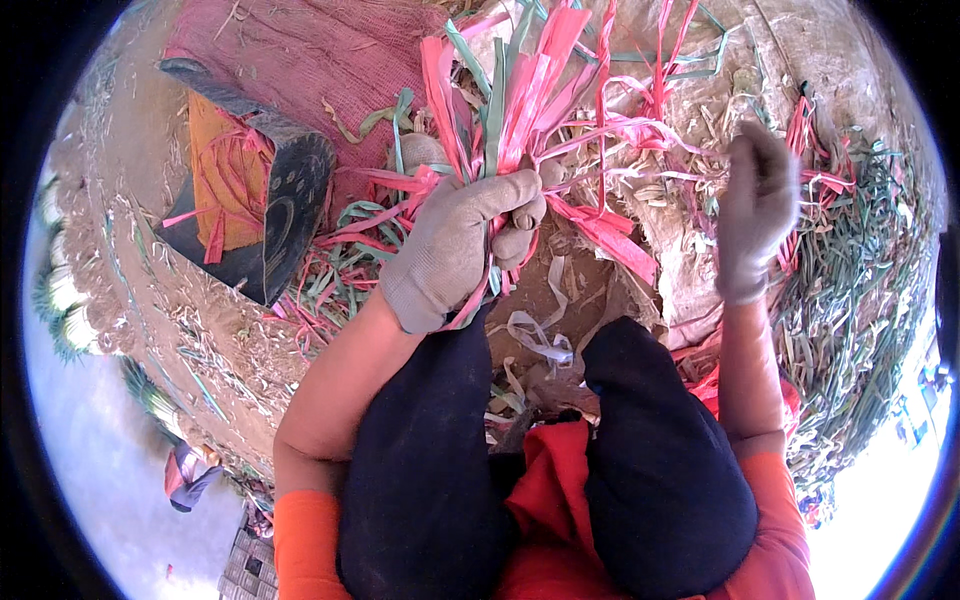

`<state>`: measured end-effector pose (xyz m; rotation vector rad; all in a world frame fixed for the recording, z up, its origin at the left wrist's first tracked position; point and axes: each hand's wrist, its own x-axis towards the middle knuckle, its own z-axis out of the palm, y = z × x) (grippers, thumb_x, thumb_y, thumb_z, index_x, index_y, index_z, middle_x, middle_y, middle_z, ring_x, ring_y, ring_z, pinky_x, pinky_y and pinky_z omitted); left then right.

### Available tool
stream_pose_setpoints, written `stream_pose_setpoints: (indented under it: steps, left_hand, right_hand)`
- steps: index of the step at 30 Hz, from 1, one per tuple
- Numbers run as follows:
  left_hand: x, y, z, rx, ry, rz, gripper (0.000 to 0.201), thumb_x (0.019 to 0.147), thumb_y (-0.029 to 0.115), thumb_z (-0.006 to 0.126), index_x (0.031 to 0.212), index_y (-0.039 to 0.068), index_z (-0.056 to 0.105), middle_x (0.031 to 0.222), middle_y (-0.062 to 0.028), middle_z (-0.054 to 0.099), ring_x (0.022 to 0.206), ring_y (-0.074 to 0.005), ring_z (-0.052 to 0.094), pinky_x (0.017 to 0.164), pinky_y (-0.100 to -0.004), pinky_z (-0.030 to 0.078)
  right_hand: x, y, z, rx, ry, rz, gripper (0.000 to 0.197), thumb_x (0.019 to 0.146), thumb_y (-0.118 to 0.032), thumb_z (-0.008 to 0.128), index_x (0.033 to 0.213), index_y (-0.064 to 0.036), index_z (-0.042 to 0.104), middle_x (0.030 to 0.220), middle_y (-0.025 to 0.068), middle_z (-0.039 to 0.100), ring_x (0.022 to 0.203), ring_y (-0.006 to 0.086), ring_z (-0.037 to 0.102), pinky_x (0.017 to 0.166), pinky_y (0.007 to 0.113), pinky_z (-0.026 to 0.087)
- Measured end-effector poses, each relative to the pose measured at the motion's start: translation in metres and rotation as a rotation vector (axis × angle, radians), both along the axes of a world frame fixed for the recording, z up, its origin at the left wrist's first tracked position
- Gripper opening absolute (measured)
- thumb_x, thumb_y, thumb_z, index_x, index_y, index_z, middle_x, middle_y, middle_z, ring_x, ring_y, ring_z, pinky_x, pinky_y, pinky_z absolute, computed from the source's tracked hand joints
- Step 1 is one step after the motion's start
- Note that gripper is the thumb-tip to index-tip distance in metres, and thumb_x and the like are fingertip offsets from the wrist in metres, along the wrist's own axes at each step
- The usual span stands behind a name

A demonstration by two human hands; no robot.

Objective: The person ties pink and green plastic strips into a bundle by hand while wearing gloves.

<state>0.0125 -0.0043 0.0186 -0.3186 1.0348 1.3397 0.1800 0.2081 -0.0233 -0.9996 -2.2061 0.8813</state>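
Keeping strips (525, 110) bunched looks wise: left hand (465, 230) closed round them; right hand (757, 215) blurred, grip unclear; best pull strand (680, 175) taut.

The left hand (460, 235) and right hand (757, 205) were both gloved in dusty grey-beige, and the gripped strips (525, 100) ran bright pink with dull green. I saw a faded rose-red sack (320, 50) with a fine mesh pattern and a blackish, pale-flecked container (302, 170) showing mustard-orange inside. The trousers (420, 480) were near-black, the sleeves (303, 540) vivid orange.
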Motion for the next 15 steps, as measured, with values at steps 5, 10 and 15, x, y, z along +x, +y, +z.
stream_pose_setpoints:
  steps: [5,10,15]
  left_hand:
    - [0.001,0.000,0.000,0.024,-0.034,0.018,0.029,0.100,0.021,0.045,0.118,0.001,0.055,0.072,0.0036,0.044,0.048,-0.0050,0.031,0.047,-0.0220,0.025]
    - [0.001,-0.002,-0.005,0.009,-0.049,0.002,0.027,0.101,0.021,0.043,0.117,0.003,0.055,0.073,0.0041,0.045,0.047,-0.0044,0.030,0.046,-0.0216,0.025]
    - [0.001,-0.002,-0.005,0.014,-0.061,0.007,0.026,0.101,0.020,0.044,0.116,0.003,0.055,0.074,0.0039,0.045,0.046,-0.0040,0.030,0.045,-0.0208,0.024]
  right_hand:
    - [-0.026,-0.079,0.018,-0.536,-0.082,0.496,0.032,0.082,-0.005,0.068,0.113,-0.0027,0.059,0.107,0.0155,0.062,0.089,0.0238,0.064,0.076,0.035,0.051]
    - [-0.030,-0.090,0.011,-0.517,-0.077,0.454,0.037,0.082,-0.002,0.067,0.117,-0.0018,0.055,0.110,0.0166,0.058,0.091,0.0275,0.061,0.076,0.036,0.050]
    - [-0.028,-0.097,0.009,-0.321,-0.012,0.356,0.035,0.082,0.000,0.065,0.116,-0.0023,0.055,0.108,0.0156,0.057,0.094,0.0310,0.060,0.078,0.036,0.049]
